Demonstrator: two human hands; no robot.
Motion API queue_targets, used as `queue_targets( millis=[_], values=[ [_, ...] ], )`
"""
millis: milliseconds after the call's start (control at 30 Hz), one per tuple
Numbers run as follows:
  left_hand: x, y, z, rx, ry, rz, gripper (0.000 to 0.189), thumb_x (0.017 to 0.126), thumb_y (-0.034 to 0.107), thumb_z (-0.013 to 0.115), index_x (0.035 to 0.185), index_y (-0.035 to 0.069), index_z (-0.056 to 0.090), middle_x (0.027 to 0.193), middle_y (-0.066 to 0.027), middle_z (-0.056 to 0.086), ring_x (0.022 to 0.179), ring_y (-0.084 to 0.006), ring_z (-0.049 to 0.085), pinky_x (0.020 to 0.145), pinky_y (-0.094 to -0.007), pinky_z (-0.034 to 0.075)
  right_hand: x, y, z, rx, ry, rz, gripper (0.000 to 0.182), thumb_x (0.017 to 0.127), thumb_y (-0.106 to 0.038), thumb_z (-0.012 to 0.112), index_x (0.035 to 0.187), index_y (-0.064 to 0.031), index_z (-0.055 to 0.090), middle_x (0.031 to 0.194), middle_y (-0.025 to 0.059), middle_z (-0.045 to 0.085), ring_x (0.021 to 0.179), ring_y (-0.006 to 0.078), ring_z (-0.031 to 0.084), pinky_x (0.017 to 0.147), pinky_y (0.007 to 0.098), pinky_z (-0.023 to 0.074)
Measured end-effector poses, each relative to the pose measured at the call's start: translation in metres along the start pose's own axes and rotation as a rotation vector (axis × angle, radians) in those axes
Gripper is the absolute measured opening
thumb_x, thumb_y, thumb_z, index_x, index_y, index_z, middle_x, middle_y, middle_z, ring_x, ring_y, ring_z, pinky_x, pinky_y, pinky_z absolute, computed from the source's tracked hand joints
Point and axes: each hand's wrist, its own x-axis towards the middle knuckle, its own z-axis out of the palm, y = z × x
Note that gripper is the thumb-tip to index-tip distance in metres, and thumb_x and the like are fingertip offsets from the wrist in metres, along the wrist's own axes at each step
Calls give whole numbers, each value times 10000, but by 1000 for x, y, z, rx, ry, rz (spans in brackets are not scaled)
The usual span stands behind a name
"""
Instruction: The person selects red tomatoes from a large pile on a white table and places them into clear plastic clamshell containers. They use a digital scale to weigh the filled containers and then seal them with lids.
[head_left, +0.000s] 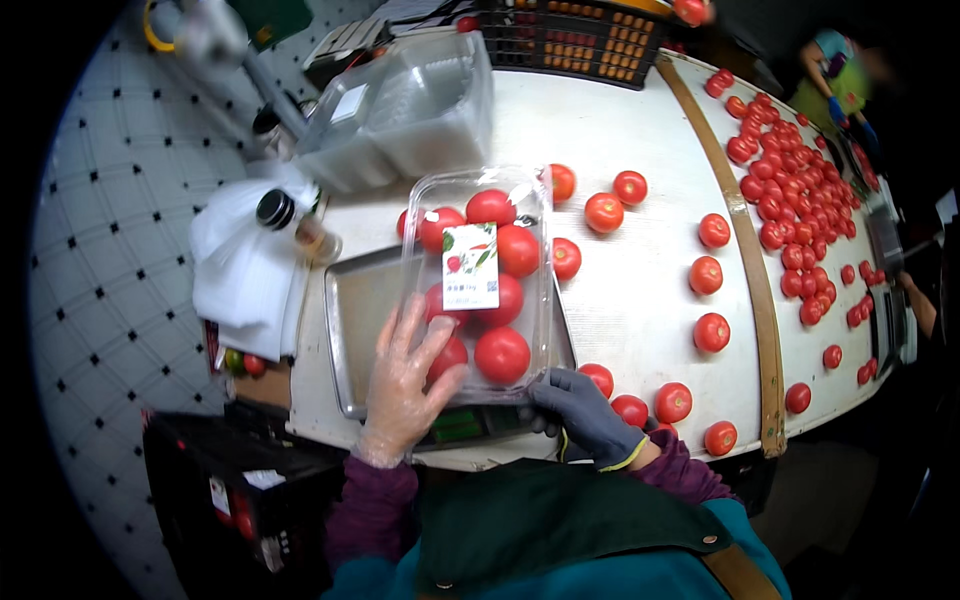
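Observation:
A clear plastic clamshell box (536, 300) of red tomatoes (502, 355), with a printed label (470, 277) on its lid, is held above a metal tray (360, 330). My left hand (409, 367), in a thin clear glove, lies on the box's near left part with its fingers spread. Wearing a grey work glove with a yellow cuff edge, my right hand (585, 412) grips the near right corner of the box. Part of a scale with a green display (455, 426) shows under the box's near edge.
Loose tomatoes (711, 332) lie to the right, many beyond a brown strip (739, 202). Stacked clear containers (427, 112) and a black crate (570, 41) stand at the back. Left are a black-capped jar (319, 240) and white bags (240, 262). Other people work at far right.

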Motion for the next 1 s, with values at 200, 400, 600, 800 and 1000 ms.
queue_targets(
  millis=[200, 400, 600, 800, 1000],
  values=[
    [56, -14, -3, 4, -115, 108, 704, 609, 300, 849, 1229, 93, 590, 1495, -181, 311, 1366, -420, 272, 1091, -498, 287, 7, -8, -8, -175, 0, -80, 305, 837, -312, 618, 816, -8, 610, 728, 62, 629, 603, 129, 594, 544, 255, 459],
    [138, -31, 14, 248, -183, 185, 742, 802, 473, 657, 1418, 135, 418, 1519, -222, 228, 1391, -451, 176, 1127, -510, 186, -5, -5, 1, -208, 48, -146, 300, 817, -293, 595, 787, 5, 586, 651, 81, 622, 539, 152, 587, 525, 290, 463],
    [130, -27, 21, 316, -204, 277, 635, 847, 331, 618, 1413, 117, 425, 1510, -232, 241, 1394, -454, 176, 1123, -501, 196, 31, 40, 11, -354, 178, -462, 302, 804, -284, 579, 794, 16, 609, 634, 112, 614, 539, 192, 601, 537, 341, 476],
    [84, 14, 5, 339, -338, 162, 667, 829, 489, 618, 1398, 183, 451, 1515, -175, 272, 1405, -412, 190, 1084, -591, 209, 41, -15, -25, -600, -105, -699, 450, 890, -424, 535, 803, 9, 619, 692, 120, 631, 559, 188, 608, 559, 335, 504],
    [18, 46, 10, 384, -318, 166, 778, 773, 634, 591, 1375, 156, 470, 1517, -123, 295, 1411, -358, 217, 1038, -707, 136, 120, -132, -71, -377, 165, -262, 510, 916, -515, 476, 819, -34, 617, 688, 77, 628, 519, 129, 580, 444, 249, 450]
  ],
)
